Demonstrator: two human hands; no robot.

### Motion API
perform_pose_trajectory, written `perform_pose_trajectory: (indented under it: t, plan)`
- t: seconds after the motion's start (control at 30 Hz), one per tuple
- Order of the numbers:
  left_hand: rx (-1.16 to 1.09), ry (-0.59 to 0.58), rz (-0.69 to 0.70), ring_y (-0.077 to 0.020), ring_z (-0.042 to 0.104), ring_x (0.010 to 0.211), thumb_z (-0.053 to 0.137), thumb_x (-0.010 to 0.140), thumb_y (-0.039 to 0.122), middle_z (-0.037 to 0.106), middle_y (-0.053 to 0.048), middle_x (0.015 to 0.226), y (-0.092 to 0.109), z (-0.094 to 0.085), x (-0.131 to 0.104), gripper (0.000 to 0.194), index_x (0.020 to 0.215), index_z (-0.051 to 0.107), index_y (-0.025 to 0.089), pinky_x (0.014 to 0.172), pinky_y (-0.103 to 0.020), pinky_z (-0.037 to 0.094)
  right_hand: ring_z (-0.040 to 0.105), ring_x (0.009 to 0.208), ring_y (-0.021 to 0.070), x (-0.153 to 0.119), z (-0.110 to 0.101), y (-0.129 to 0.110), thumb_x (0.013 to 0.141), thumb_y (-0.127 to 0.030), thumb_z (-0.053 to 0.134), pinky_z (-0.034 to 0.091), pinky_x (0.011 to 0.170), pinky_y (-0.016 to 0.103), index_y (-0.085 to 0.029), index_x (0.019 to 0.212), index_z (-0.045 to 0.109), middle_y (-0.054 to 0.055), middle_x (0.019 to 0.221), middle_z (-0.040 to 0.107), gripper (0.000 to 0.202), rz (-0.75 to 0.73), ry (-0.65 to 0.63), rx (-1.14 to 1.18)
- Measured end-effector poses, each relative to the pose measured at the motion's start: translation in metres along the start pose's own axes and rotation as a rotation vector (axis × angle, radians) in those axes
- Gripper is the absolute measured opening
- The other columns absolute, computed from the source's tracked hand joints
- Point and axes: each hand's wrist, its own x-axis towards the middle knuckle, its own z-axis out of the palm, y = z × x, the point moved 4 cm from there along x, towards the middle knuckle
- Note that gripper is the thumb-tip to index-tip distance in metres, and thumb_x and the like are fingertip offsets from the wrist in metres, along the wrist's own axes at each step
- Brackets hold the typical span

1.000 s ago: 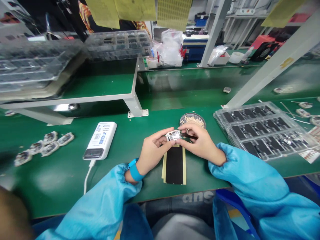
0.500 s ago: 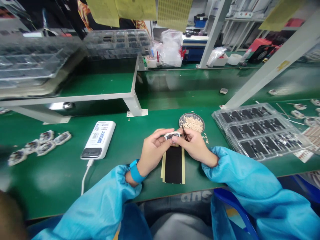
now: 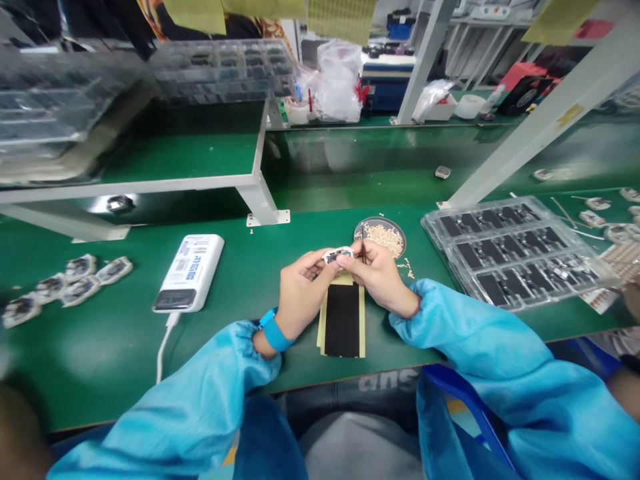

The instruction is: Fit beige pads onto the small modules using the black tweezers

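Note:
Between the fingers of my left hand [image 3: 303, 287] is a small white housing with dark electronics inside [image 3: 338, 255]. My right hand [image 3: 383, 275] has its thumb against the housing's near edge. Dark tweezers [image 3: 363, 241] stick up from between the fingers of that same hand. Below both hands lie black strips on yellowish backing paper [image 3: 343, 321]. Just beyond my right hand is a round dish [image 3: 358, 230] full of tiny cream-coloured pieces, a few of them spilled beside it. My fingers hide part of the housing.
Clear plastic trays with black parts [image 3: 493, 260] are stacked to the right. On the left are a white power bank [image 3: 189, 273] with a cable and several similar housings [image 3: 81, 290]. A raised shelf [image 3: 200, 150] carries more trays; a slanted white post [image 3: 520, 120] rises at right.
The whole view has shifted slightly, so things sit a little higher and further left. Both hands stay together at the housing, and the tweezers stand more upright.

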Motion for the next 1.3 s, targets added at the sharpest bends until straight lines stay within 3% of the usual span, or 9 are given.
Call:
perform_pose_trajectory:
  t: [0.23, 0.4, 0.5, 0.67, 0.9, 1.1, 1.3]
  plan:
    - [0.238, 0.055, 0.199, -0.0127, 0.059, 0.08, 0.068, 0.091, 0.031, 0.065, -0.004, 0.088, 0.006, -0.003, 0.0, 0.022, 0.105, 0.077, 0.018, 0.072, -0.022, 0.047, 0.052, 0.06, 0.0073, 0.008, 0.0, 0.002, 0.068, -0.045, 0.085, 0.041, 0.054, 0.02, -0.014, 0.078, 0.051, 0.0, 0.071, 0.058, 0.047, 0.01, 0.004, 0.0]
    - [0.018, 0.046, 0.046, -0.016, 0.068, 0.09, 0.075, 0.085, 0.033, 0.071, -0.008, 0.103, 0.001, -0.002, 0.007, 0.031, 0.109, 0.075, 0.014, 0.084, -0.027, 0.056, 0.061, 0.073, 0.012, 0.011, -0.004, -0.003, 0.066, -0.045, 0.086, 0.049, 0.067, 0.024, -0.011, 0.086, 0.064, 0.004, 0.083, 0.067, 0.045, 0.025, -0.062, -0.097]
    - [-0.016, 0.029, 0.022, -0.0186, 0.069, 0.095, 0.076, 0.084, 0.034, 0.072, -0.01, 0.107, 0.001, 0.001, 0.004, 0.034, 0.111, 0.075, 0.013, 0.089, -0.03, 0.057, 0.056, 0.067, 0.0108, 0.01, -0.005, -0.008, 0.066, -0.047, 0.086, 0.044, 0.06, 0.023, -0.012, 0.085, 0.063, 0.003, 0.079, 0.064, 0.046, 0.009, -0.06, -0.132]
    - [0.052, 0.019, 0.141, -0.0178, 0.066, 0.104, 0.072, 0.088, 0.029, 0.069, -0.008, 0.113, 0.004, 0.001, -0.001, 0.028, 0.113, 0.074, 0.017, 0.094, -0.027, 0.054, 0.04, 0.06, 0.0075, 0.009, -0.004, -0.011, 0.068, -0.049, 0.085, 0.029, 0.054, 0.022, -0.013, 0.077, 0.058, -0.001, 0.067, 0.051, 0.046, -0.077, -0.008, -0.218]
    - [0.099, 0.043, 0.161, -0.0131, 0.066, 0.089, 0.071, 0.089, 0.028, 0.068, -0.006, 0.099, 0.008, 0.002, -0.002, 0.023, 0.108, 0.075, 0.016, 0.082, -0.021, 0.054, 0.042, 0.062, 0.0084, 0.008, 0.002, -0.005, 0.063, -0.052, 0.086, 0.033, 0.057, 0.023, -0.014, 0.073, 0.049, -0.001, 0.067, 0.049, 0.054, -0.073, 0.038, -0.133]
    - [0.077, 0.048, 0.106, -0.0141, 0.066, 0.086, 0.072, 0.088, 0.031, 0.067, -0.006, 0.097, 0.003, 0.002, -0.003, 0.027, 0.109, 0.075, 0.015, 0.08, -0.023, 0.055, 0.046, 0.06, 0.0091, 0.008, 0.006, -0.002, 0.066, -0.056, 0.082, 0.039, 0.055, 0.023, -0.016, 0.072, 0.047, -0.001, 0.065, 0.05, 0.054, -0.022, 0.061, -0.075]
    - [0.134, 0.085, 0.13, -0.0137, 0.063, 0.084, 0.072, 0.088, 0.032, 0.067, -0.006, 0.093, 0.006, 0.005, -0.003, 0.026, 0.105, 0.075, 0.013, 0.078, -0.022, 0.054, 0.038, 0.057, 0.006, 0.011, 0.003, -0.003, 0.055, -0.054, 0.089, 0.032, 0.054, 0.021, -0.014, 0.069, 0.048, -0.004, 0.061, 0.043, 0.059, -0.011, 0.095, -0.084]
